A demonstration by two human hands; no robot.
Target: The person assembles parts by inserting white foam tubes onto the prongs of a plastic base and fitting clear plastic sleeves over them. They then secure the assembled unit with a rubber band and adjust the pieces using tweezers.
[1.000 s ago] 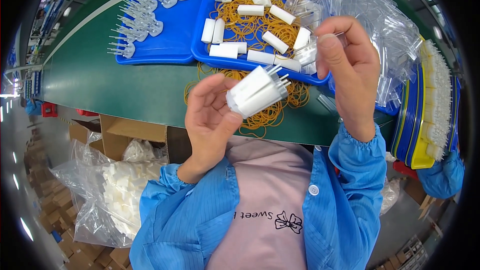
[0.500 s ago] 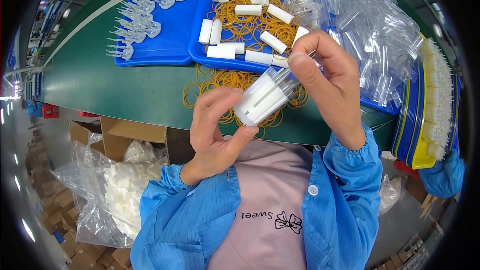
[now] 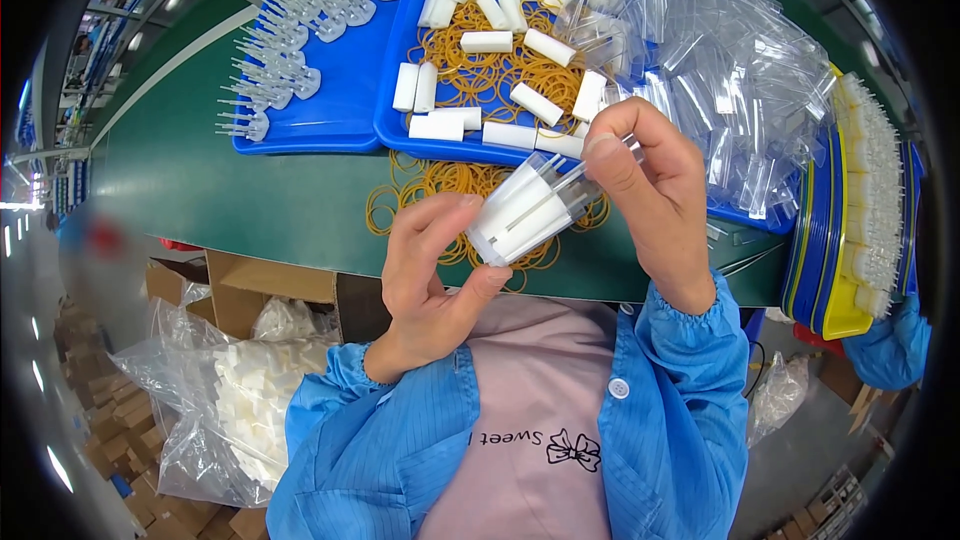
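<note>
Between my hands, above the table's near edge, is a tilted assembly (image 3: 527,212) of white blocks and thin rods with clear plastic pieces around them. My left hand (image 3: 428,275) grips its lower end between thumb and fingers. At the upper right end my right hand (image 3: 655,195) pinches a clear plastic piece (image 3: 632,147), mostly hidden by the thumb and fingers. Behind the assembly, yellow-brown rubber bands (image 3: 440,180) lie loose on the green table (image 3: 240,200). A blue tray (image 3: 440,148) beyond holds white blocks (image 3: 487,42) and more rubber bands.
Far left, another blue tray (image 3: 310,125) carries rows of clear pronged pieces (image 3: 290,55). Clear plastic sleeves (image 3: 730,90) heap at the right. Beside them stand stacked trays, including a yellow one (image 3: 850,300). Below left are a cardboard box (image 3: 270,280) and a bag of white pieces (image 3: 255,400).
The view has shifted slightly, so the trays sit lower in the picture. Both hands keep the same hold, with the right hand a little lower.
</note>
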